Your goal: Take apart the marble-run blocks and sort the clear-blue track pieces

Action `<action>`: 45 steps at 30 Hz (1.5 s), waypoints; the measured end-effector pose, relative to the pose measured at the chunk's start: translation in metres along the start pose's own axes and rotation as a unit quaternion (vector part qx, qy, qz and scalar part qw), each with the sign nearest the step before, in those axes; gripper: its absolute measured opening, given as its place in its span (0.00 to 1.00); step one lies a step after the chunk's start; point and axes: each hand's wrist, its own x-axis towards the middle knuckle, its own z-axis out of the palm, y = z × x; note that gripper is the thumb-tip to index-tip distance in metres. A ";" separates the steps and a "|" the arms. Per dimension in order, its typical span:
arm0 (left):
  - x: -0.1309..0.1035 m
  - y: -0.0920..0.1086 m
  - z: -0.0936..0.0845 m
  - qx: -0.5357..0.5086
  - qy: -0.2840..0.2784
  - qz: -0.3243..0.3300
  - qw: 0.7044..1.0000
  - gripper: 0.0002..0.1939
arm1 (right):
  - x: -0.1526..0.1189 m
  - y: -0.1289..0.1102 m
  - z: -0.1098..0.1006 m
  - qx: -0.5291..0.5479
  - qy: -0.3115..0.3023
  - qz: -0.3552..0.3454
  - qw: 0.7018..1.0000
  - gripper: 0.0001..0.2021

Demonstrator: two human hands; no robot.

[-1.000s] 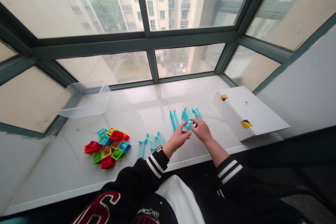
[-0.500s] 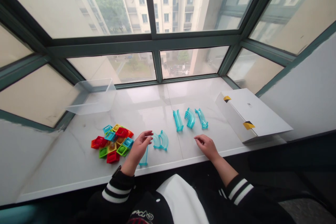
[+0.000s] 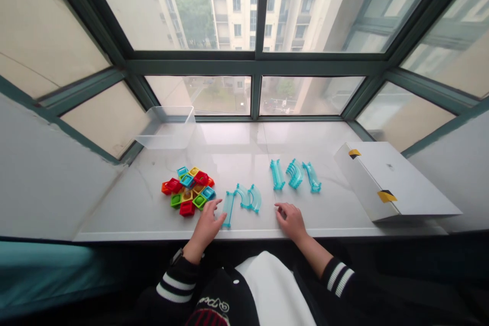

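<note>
My left hand (image 3: 208, 223) is open, fingers apart, just left of a straight clear blue track piece (image 3: 228, 209) near the counter's front edge. Two curved blue pieces (image 3: 248, 197) lie right of that piece. A pile of red, green, yellow and blue blocks (image 3: 193, 189) sits beyond my left hand. My right hand (image 3: 291, 221) rests near the front edge with its fingers curled, and nothing shows in it. Beyond it lie a straight blue stack (image 3: 277, 174), a curved blue stack (image 3: 294, 173) and another blue piece (image 3: 312, 178).
A clear plastic bin (image 3: 168, 135) stands at the back left by the window. On the right is a white box (image 3: 401, 181) with yellow and black tape. The white counter (image 3: 126, 219) ends at its front edge before my body.
The view has turned, shifting the scene rightward. My left hand has moved left, off the curved pieces, and now uncovers the straight piece. My right hand has shifted closer to my left.
</note>
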 end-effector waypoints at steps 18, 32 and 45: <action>-0.002 -0.017 0.036 0.103 -0.071 0.010 0.992 0.42 | 0.005 -0.026 0.010 -0.009 -0.054 -0.124 0.991 0.30; 0.005 -0.003 0.023 0.002 -0.115 -0.127 0.985 0.42 | 0.005 -0.027 0.011 -0.023 -0.049 -0.130 0.990 0.20; 0.006 0.007 0.018 -0.289 -0.049 -0.280 0.914 0.21 | 0.004 -0.025 0.013 -0.012 -0.051 -0.124 0.991 0.19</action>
